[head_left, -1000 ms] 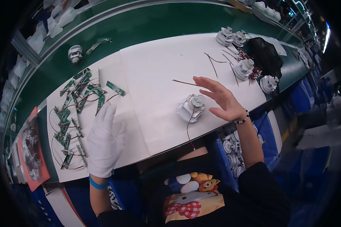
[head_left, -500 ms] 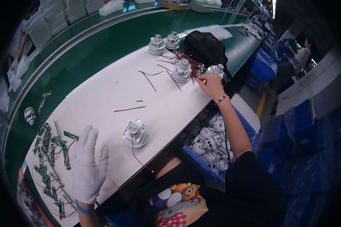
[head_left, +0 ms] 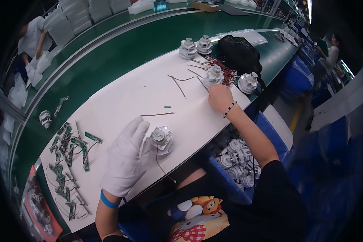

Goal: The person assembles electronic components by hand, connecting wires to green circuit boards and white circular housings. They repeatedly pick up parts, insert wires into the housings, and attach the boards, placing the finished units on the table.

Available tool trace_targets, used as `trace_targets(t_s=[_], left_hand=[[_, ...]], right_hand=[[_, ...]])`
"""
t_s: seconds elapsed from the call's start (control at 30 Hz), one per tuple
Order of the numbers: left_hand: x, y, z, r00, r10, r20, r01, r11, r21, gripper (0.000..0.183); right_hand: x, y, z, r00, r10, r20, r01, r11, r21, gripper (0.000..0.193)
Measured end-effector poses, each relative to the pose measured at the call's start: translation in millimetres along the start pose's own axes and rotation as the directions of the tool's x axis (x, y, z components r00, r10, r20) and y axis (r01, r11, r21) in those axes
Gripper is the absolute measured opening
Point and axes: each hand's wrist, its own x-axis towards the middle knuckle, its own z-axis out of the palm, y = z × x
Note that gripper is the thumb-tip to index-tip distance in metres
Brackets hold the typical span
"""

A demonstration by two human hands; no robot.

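My left hand point(head_left: 127, 159), in a white glove, reaches to the left side of a white motor unit point(head_left: 162, 139) with a round metal top. Its fingers are stretched out, and whether they touch the unit is hard to tell. A thin dark wire point(head_left: 159, 163) trails from that unit toward the table's near edge. Farther right, my bare right hand point(head_left: 221, 99) is closed just in front of another white motor unit point(head_left: 213, 76). A dark red wire point(head_left: 202, 83) runs up to its fingertips; what they hold, if anything, is hidden.
Green circuit boards with wires point(head_left: 62, 173) lie at the left. A red wire bundle point(head_left: 226, 68) and black bag point(head_left: 238, 54) sit at the far right. Below the edge, a blue bin point(head_left: 226, 171) holds several white units. Two people are in the background.
My left hand has moved right and away from me, up to the motor unit. My right hand has shifted left from the rightmost unit, toward the loose wire. The whole view has turned slightly.
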Motion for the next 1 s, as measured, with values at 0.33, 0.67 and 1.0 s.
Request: trace_targets(t_s=[0.33,0.67,1.0], left_hand=[[-28.9,-25.1,-14.8,0.998,-0.059,0.014,0.059,0.998,-0.015,0.045],[-25.4,19.8,-40.3,0.957,-0.229,0.175,0.287,0.687,-0.668,0.014],[-35.1,30.9,-32.8,0.969,-0.006,-0.246,-0.121,0.86,-0.495,0.019]], right_hand=[[-4.0,17.1,39.3,0.987,-0.106,-0.124,0.107,0.994,-0.001,0.003],[-86.3,-110.9,-117.6,0.66,-0.469,-0.586,0.738,0.55,0.391,0.024],[-100.2,-127.5,-134.2,0.801,-0.381,-0.461,0.598,0.511,0.617,0.021]])
